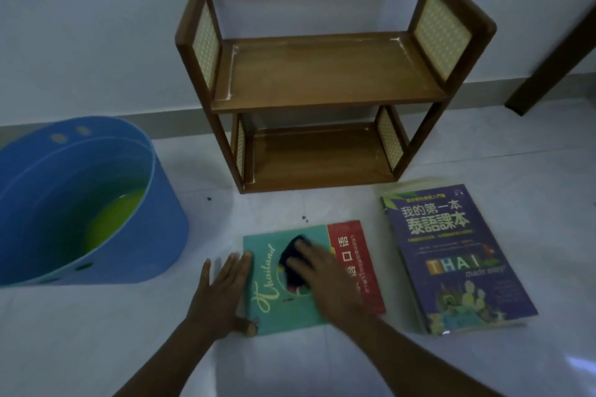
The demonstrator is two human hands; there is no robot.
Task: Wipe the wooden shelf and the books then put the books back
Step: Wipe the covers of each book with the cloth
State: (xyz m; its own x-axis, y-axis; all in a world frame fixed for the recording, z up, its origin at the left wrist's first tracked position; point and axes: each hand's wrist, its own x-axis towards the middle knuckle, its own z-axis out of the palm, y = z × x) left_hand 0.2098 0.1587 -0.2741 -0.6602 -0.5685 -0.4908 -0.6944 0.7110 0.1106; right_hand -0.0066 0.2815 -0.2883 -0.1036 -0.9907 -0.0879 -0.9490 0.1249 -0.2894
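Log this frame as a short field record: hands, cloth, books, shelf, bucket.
left hand: flat, fingers straight, steadying the left edge of the teal book
right hand: pressing a dark cloth on the teal book's cover; blurred
purple book: flat on the floor, right of the teal book, apart from it
wooden shelf: upright against the wall, both tiers hold no books
blue bucket: left of the books, yellow-green liquid inside
task stage: wiping a book; books not yet returned

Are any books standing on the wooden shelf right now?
No. Both boards of the wooden shelf are bare, and the teal book and the purple book lie flat on the floor in front of it.
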